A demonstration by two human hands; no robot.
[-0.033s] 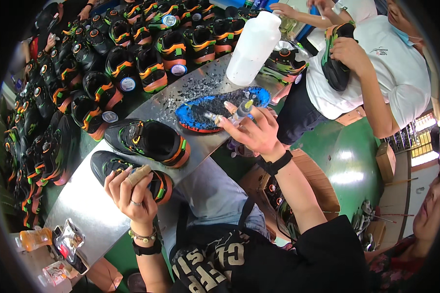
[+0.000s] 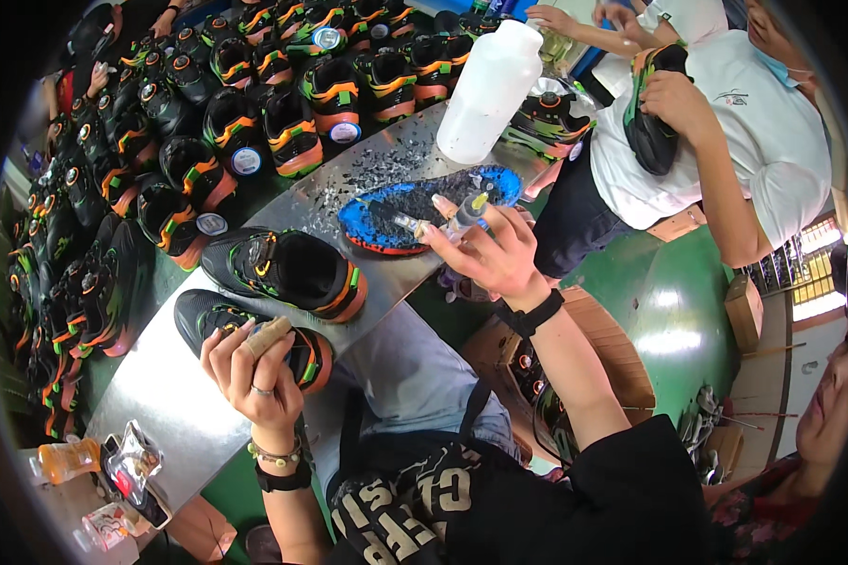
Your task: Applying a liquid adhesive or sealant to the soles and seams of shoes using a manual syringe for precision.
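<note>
My right hand (image 2: pixel 499 250) is closed around a small clear bottle (image 2: pixel 465 215) with a yellowish tip, just over a blue-and-black insole (image 2: pixel 367 218) that has a red edge. A pale, clear-looking piece by its fingertips is too small to name. My left hand (image 2: pixel 254 377) is curled with a tan block (image 2: pixel 268 336) at its fingers. It is over the nearer of two black shoes with orange and green trim, hiding part of that shoe (image 2: pixel 203 315). The other shoe (image 2: pixel 287 268) stands upright beside it on the metal table (image 2: pixel 174 414).
Dark crumbs (image 2: pixel 377 169) lie around the insole, near a white plastic bottle (image 2: pixel 490 94). Rows of similar shoes (image 2: pixel 231 122) fill the far left. Drink bottles (image 2: pixel 71 460) and a phone stand near left. At right a co-worker holds a shoe (image 2: pixel 655 132); a carton (image 2: pixel 622 348) stands below.
The co-worker's hand and shoe at the right have shifted very slightly. My own hands and the things by them have not visibly moved.
</note>
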